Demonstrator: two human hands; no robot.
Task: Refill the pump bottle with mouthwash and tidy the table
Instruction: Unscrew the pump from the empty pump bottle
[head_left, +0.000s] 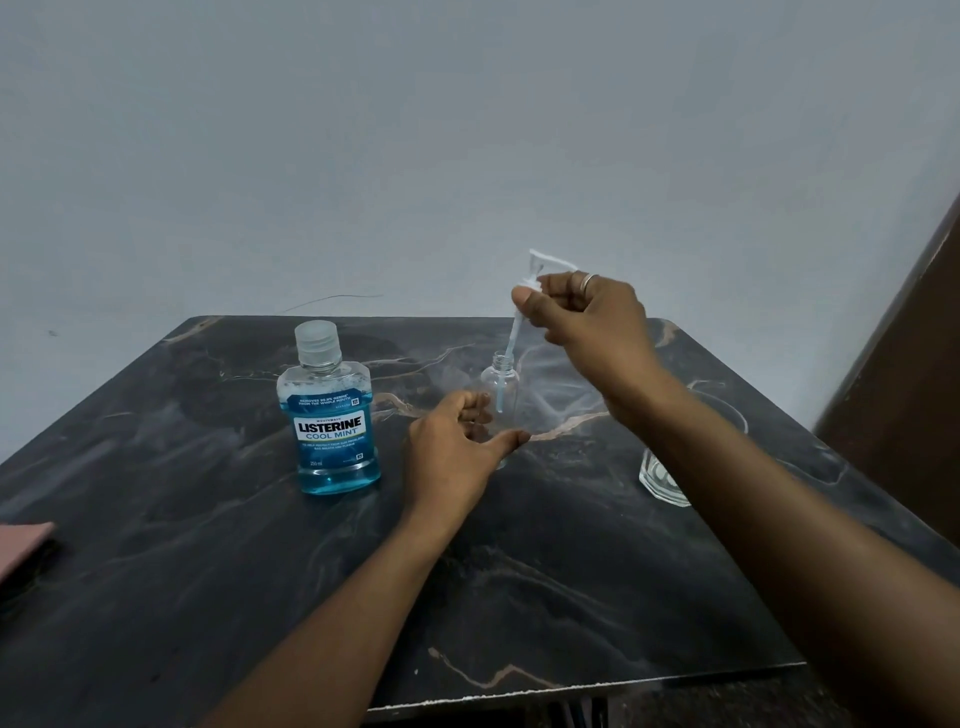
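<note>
- Two bottles stand on the one dark, marble-patterned table (208, 571). A clear plastic mouthwash bottle (332, 431), holding blue liquid and with its frosted cap on, is at about 10 o'clock from the table's middle. A small, clear, empty pump bottle (509, 395) is at about 12 o'clock, its neck open.
- One white plastic pump head (515, 332) with a thin dip tube is held tilted above the pump bottle. Only the tube's lower end reaches down through the neck.
- The left hand (452, 452) grips the pump bottle's lower half, fingers curled round its far side and thumb stretched across the front.
- The right hand (592, 317) pinches the pump head between its thumb and curled fingers. It wears one silver ring (588, 282).
- One clear drinking glass (660, 478) stands at about 3 o'clock, partly hidden behind the right forearm.
- One flat pink thing (23, 545) lies at the 9 o'clock edge, cut off by the frame, so I cannot tell what it is.
</note>
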